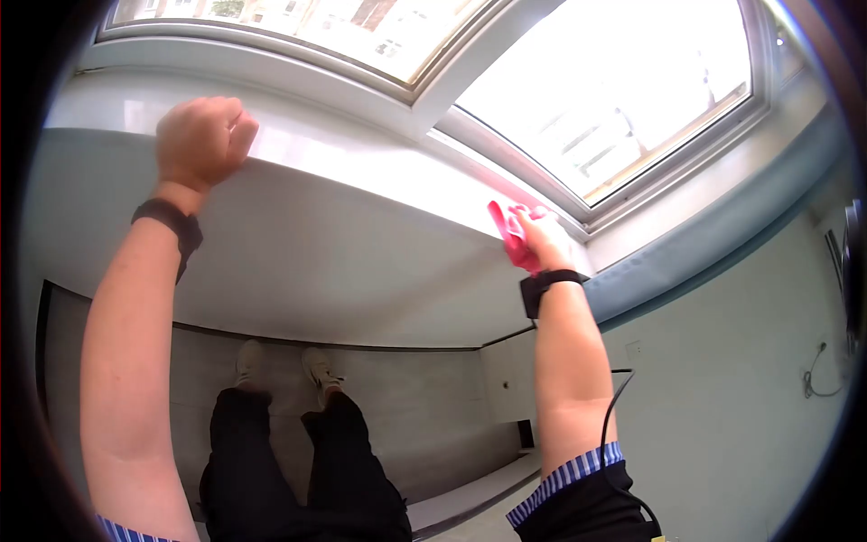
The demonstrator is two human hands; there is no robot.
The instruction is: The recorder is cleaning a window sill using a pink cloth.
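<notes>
My left hand (203, 141) is closed in a fist at the front edge of the glossy white windowsill (325, 156); nothing shows in it. My right hand (545, 234) grips a pink cloth (513, 238) at the right end of the sill, close to the lower corner of the window frame (593, 220). Part of the cloth sticks out on the left side of the hand, and the fingers are partly washed out by bright light. Both wrists wear black bands, and the right one carries a small dark box.
A blue curtain (711, 230) hangs just right of my right hand. Below the sill is a pale wall (325, 264) reaching down to the grey floor (420, 393). A black cable (605, 423) runs along my right arm. A cord (809, 379) hangs on the right wall.
</notes>
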